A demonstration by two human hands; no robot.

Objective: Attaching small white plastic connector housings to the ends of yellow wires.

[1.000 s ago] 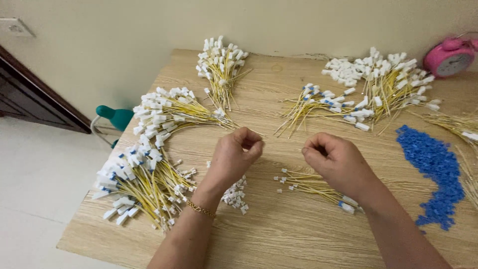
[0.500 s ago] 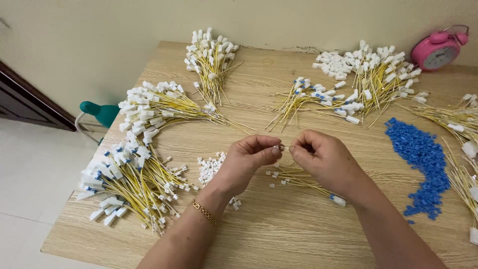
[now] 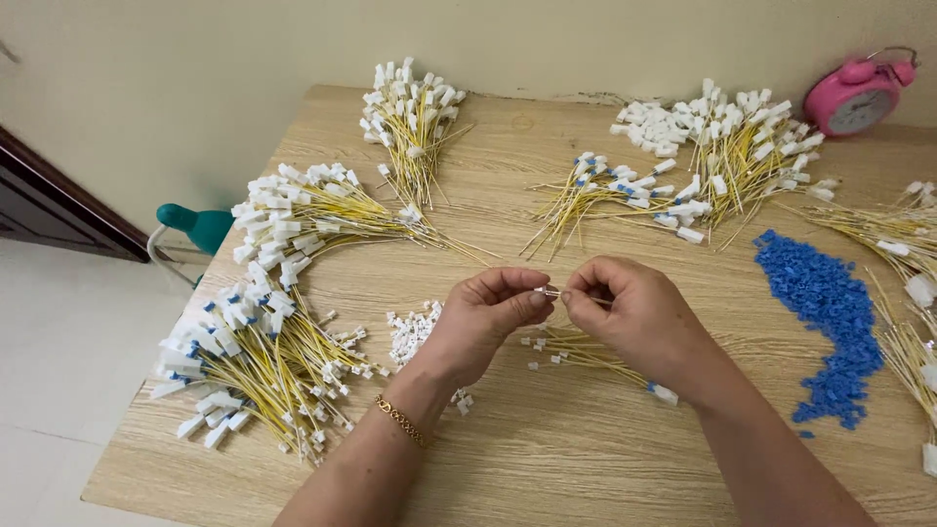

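Worktop (image 3: 547,459): pale wood grain, flat; it carries our stock. Fanned bundles of yellow wires with white plugs (image 3: 264,342), sorted apart beyond and outward of our left fingers. Blue plastic bits (image 3: 820,312), a loose heap outward of the right. Left hand (image 3: 488,317) and right hand (image 3: 630,312): fingers pinched shut together on one small white connector (image 3: 549,291), raised for fitting.

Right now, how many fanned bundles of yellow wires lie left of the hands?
3: the back bundle near the wall, the middle bundle by the left edge, the front bundle at the near-left corner. None looks hidden.
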